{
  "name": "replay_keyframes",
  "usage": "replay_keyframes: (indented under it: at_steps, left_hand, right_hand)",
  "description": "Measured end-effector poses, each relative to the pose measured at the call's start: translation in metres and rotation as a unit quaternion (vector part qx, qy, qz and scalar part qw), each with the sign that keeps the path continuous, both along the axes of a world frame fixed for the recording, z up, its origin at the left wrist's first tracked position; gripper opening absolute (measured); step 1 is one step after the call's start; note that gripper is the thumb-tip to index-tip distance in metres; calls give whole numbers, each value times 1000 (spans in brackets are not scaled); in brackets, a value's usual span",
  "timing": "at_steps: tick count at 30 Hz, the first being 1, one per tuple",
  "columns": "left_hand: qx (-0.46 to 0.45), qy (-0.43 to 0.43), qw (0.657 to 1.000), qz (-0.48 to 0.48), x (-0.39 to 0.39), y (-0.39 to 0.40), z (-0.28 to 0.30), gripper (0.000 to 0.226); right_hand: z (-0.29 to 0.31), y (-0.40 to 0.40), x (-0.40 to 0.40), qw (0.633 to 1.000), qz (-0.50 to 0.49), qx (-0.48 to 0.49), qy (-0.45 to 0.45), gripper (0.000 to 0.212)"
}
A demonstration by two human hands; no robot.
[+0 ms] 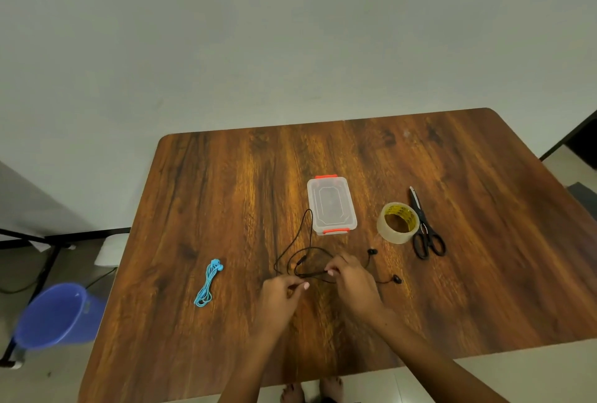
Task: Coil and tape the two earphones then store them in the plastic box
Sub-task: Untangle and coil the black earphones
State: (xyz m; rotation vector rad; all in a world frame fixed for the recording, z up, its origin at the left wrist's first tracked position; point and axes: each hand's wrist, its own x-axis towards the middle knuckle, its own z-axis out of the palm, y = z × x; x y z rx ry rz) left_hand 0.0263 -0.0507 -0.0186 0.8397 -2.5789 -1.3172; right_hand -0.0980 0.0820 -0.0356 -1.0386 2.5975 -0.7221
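Head view: wooden worktop (pixel 226 195) seen from above, both of the person's forearms reaching in from the near edge.
Left hand (pixel 279 297): fingers curled, thumb and fingertips pinching the black earphone (pixel 302 257) cable near the worktop's middle.
Right hand (pixel 350 279): fingers curled, pinching the same cable just right of the left hand; the two hands are close together but apart.
Black earphone: loose, uncoiled; one long loop runs far-left toward the plastic box (pixel 331 205), its tip just beside the box's left wall; two earbuds lie to the right of the right hand, on the wood.
Blue earphone (pixel 208 283): bundled in a long narrow coil, lying alone on the left part of the worktop, well apart from the hands; whether it is taped cannot be told.
Plastic box: clear, lid on, orange clips at near and far ends, centre of the worktop, beyond the hands.
Tape roll (pixel 398 223): clear, lying to the right of the box.
Scissors (pixel 424 228): black-handled, touching or just beside the tape's right side, blades pointing far.
Blue bucket (pixel 58 315): on the floor, left of the worktop.
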Motion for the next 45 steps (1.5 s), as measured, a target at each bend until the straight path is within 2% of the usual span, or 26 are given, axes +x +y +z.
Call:
replay_keyframes:
  at_steps: [5, 9, 15, 21, 25, 28, 31, 34, 38, 42, 45]
  left_hand:
    - [43, 22, 998, 27, -8, 2, 7, 10]
    - [108, 49, 993, 26, -17, 7, 14, 13]
    - [178, 80, 980, 42, -27, 14, 25, 8]
    - [217, 76, 969, 90, -29, 11, 30, 12]
    - [161, 50, 982, 89, -28, 9, 32, 19]
    - [128, 59, 984, 111, -31, 9, 38, 10]
    - [184, 97, 975, 82, -34, 12, 49, 11]
    - [285, 126, 949, 57, -41, 17, 64, 21]
    - [389, 149, 902, 110, -50, 21, 75, 32]
    - [444, 159, 871, 138, -50, 19, 79, 24]
    - [455, 161, 867, 125, -52, 11, 84, 18]
  right_hand:
    - [28, -3, -9, 990, -34, -86, -106, 12]
    - [40, -5, -10, 963, -72, -147, -213, 10]
    - [47, -7, -8, 927, -94, -221, -288, 13]
    - [56, -3, -15, 949, -94, -210, -214, 14]
    - [66, 3, -23, 988, -3, -140, -71, 10]
    - [75, 5, -26, 993, 36, -114, 10, 9]
    - [83, 3, -27, 990, 18, -141, 3, 11]
    - [91, -1, -28, 980, -7, -188, -61, 15]
    - [97, -5, -29, 971, -1, -224, -86, 26]
    - [103, -6, -26, 971, 32, -222, -76, 22]
    - [106, -7, -24, 965, 23, -247, -81, 16]
